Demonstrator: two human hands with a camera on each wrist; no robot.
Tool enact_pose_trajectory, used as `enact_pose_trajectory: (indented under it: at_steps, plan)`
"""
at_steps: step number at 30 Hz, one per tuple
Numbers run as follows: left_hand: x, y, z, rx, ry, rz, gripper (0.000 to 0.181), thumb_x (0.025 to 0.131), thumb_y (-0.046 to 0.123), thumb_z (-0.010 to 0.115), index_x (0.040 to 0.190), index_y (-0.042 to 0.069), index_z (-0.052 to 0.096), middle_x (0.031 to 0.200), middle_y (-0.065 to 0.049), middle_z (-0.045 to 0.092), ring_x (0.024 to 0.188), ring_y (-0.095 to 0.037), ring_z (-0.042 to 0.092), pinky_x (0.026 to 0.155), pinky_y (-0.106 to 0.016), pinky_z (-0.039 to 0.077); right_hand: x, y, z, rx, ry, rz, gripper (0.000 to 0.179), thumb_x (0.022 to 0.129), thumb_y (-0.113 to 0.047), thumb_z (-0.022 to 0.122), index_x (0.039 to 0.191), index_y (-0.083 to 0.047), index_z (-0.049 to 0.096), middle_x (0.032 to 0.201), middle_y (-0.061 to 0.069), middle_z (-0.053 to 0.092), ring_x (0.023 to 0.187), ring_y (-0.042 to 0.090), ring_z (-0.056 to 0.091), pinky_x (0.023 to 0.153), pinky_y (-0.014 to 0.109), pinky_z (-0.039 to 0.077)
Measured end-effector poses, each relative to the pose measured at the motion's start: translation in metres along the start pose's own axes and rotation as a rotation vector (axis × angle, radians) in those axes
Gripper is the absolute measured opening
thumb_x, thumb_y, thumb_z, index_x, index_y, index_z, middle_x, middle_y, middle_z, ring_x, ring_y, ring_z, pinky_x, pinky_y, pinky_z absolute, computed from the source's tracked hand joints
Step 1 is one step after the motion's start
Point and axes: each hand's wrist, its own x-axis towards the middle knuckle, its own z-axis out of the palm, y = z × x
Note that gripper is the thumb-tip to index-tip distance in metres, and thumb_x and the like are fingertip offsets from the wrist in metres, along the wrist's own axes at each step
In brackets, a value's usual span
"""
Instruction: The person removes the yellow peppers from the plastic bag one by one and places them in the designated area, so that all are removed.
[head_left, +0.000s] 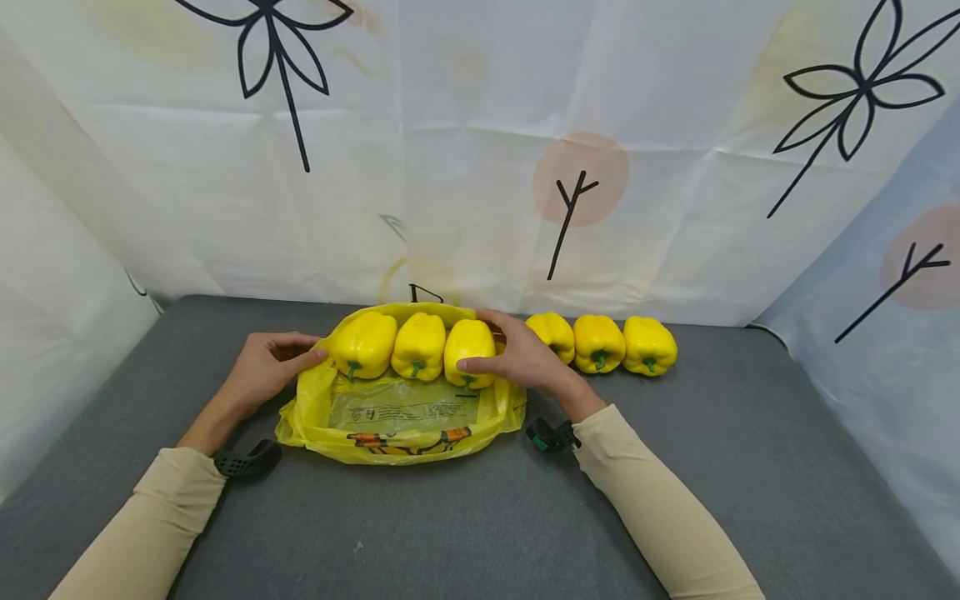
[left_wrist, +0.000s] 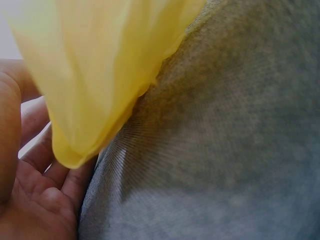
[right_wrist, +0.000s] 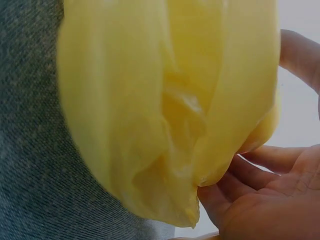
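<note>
A yellow plastic bag (head_left: 408,446) lies on its base with its mouth spread wide. Three yellow bell peppers stand in a row along its far side: a left one (head_left: 365,343), a middle one (head_left: 418,346) and a right one (head_left: 467,350). My right hand (head_left: 528,357) grips the right pepper, thumb across its front and fingers behind. In the right wrist view, the bag's side (right_wrist: 125,125) hides most of that pepper. At the bag's left rim, my left hand (head_left: 264,371) holds the plastic between thumb and fingers. The left wrist view shows the bag's fold (left_wrist: 95,100) there.
Right of the bag, more yellow bell peppers stand in line: one partly behind my right hand (head_left: 553,333), a middle one (head_left: 599,343) and an end one (head_left: 649,345). Under everything is a grey cloth-covered table (head_left: 420,533). A patterned white curtain (head_left: 465,167) hangs behind it.
</note>
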Motion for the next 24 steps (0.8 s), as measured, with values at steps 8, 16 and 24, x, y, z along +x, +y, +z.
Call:
enact_pose_trajectory:
  at_steps: [8,16,24]
  plan:
    - [0.0002,-0.0003,-0.0007,0.017,-0.004,0.000,0.038,0.099,0.027,0.070,0.122,-0.002,0.072,0.110,-0.006,0.074,0.092,-0.001,0.066,0.077,-0.021,0.056,-0.0015,0.0014,0.0002,-0.025,-0.009,-0.008,0.092,0.086,-0.034,0.084,0.159,-0.012,0.034,0.156,0.007,0.041,0.134,0.026,0.047,0.108,0.045,0.043]
    - [-0.0003,-0.0021,-0.0017,0.018,-0.001,-0.002,0.038,0.099,0.027,0.070,0.123,-0.002,0.072,0.108,-0.001,0.074,0.091,-0.001,0.066,0.076,-0.021,0.056,-0.0027,0.0028,0.0017,-0.028,-0.008,-0.027,0.100,0.079,-0.030,0.090,0.159,-0.012,0.033,0.155,0.008,0.041,0.129,0.026,0.049,0.104,0.046,0.045]
    - [0.0006,-0.0026,-0.0011,0.006,-0.001,0.006,0.037,0.099,0.026,0.070,0.123,-0.002,0.072,0.107,0.002,0.074,0.092,-0.001,0.066,0.076,-0.020,0.055,-0.0047,0.0020,0.0011,-0.047,0.011,-0.067,0.098,0.078,-0.027,0.090,0.158,-0.012,0.035,0.152,0.010,0.044,0.129,0.027,0.050,0.103,0.047,0.046]
